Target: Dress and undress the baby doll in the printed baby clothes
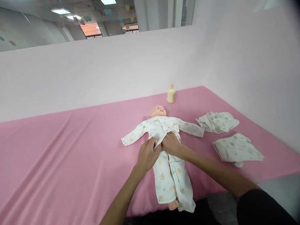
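A baby doll [158, 111] lies on its back in a white, bear-printed baby outfit [164, 181], its sleeves spread to both sides. One bare foot [173, 204] shows below a trouser leg. My left hand [149, 154] is closed at the doll's waist, pinching the edge of the jacket front. Close beside it, my right hand [170, 144] reaches to the jacket opening, its fingers partly hidden under the cloth. The jacket front is lifted between both hands. What the right fingertips grip, I cannot make out.
On the pink sheet [67, 154], a cream pump bottle [171, 94] stands behind the doll's head. Two folded white printed garments, a farther one [218, 122] and a nearer one [238, 148], lie at right. A pale wall [101, 71] rises behind.
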Demonstrator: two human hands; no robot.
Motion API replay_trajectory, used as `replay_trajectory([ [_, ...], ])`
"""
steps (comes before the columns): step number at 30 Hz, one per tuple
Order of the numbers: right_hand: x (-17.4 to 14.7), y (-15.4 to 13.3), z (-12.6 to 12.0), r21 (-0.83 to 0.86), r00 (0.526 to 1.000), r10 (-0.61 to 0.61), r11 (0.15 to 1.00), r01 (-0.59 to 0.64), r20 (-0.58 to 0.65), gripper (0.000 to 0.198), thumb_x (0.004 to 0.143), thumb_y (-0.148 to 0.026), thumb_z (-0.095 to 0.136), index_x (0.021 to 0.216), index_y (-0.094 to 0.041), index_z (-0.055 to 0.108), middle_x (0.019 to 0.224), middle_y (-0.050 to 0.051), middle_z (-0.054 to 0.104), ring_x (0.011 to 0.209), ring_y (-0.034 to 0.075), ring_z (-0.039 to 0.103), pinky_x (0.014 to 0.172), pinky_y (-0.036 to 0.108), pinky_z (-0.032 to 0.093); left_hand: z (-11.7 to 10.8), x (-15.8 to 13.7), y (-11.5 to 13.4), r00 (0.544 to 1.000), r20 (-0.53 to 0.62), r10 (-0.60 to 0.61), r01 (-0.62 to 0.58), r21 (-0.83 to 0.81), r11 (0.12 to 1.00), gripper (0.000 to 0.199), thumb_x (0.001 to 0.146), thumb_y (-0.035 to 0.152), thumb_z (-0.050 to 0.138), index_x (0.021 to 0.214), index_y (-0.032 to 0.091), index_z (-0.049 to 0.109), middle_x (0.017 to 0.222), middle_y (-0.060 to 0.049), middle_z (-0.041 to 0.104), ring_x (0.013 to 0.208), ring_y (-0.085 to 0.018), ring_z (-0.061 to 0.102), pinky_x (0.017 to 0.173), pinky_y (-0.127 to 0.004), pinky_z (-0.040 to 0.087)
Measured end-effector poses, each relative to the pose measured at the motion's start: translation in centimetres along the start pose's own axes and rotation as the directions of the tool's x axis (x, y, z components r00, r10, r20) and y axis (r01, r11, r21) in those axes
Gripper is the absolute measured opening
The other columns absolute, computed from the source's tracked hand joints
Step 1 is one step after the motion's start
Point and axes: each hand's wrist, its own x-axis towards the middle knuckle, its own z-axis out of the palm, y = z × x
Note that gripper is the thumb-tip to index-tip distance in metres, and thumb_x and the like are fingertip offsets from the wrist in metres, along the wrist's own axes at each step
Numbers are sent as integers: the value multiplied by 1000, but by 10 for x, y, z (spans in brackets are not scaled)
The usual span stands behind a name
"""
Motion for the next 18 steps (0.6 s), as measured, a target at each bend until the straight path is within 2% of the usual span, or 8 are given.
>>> replay_trajectory([
  [3,-29,15,-4,81,993,-44,995,53,-114,27,99,-23,42,98,-15,68,102,11,71,99,23,62,93,36,43,-2,2,-1,1000,4,1,-1,34,999,21,90,25,47,72,20,35,65,4,45,57,-11,39,56,-26,28],
  [6,-52,36,-4,227,972,93,973,-43,-216,33,105,-29,34,117,-17,61,118,11,67,113,23,58,99,37,42,-1,7,4,999,31,17,-21,154,988,14,93,31,47,83,21,43,66,4,48,59,-14,45,58,-27,31],
  [8,-60,48,-1,345,951,214,930,-128,-223,32,105,-29,31,114,-19,60,115,9,67,109,22,60,95,37,45,2,16,11,996,29,89,-94,282,955,13,95,33,47,100,21,50,78,0,57,73,-17,55,65,-29,38],
  [9,-61,53,0,399,941,260,903,-158,-215,32,105,-29,30,107,-20,61,110,9,67,103,22,61,91,36,47,6,22,16,988,32,149,-151,355,922,21,95,33,49,111,20,50,89,-4,61,83,-20,58,71,-31,41],
  [11,-59,61,3,491,926,318,851,-185,-203,33,105,-29,29,95,-21,59,102,8,66,94,22,61,83,35,48,14,39,27,960,66,273,-270,493,827,36,93,31,53,127,19,48,111,-11,61,101,-26,58,82,-35,44],
  [12,-57,64,4,532,922,332,826,-184,-198,33,104,-30,29,91,-21,58,99,8,66,90,21,61,81,34,48,19,49,32,943,104,317,-320,546,774,39,92,29,55,129,18,48,115,-13,60,104,-28,57,84,-37,44],
  [15,-46,72,7,624,922,342,765,-159,-184,30,103,-33,33,91,-21,58,92,6,65,86,20,59,78,33,47,33,82,44,914,211,347,-400,610,683,18,91,14,51,107,17,59,106,-14,62,102,-27,58,83,-36,44],
  [18,-36,84,11,702,917,365,695,-155,-159,30,100,-35,37,93,-20,62,90,3,65,88,19,59,82,32,47,37,105,50,931,218,293,-365,596,715,16,92,9,45,93,16,59,99,-12,63,96,-24,60,77,-32,43],
])
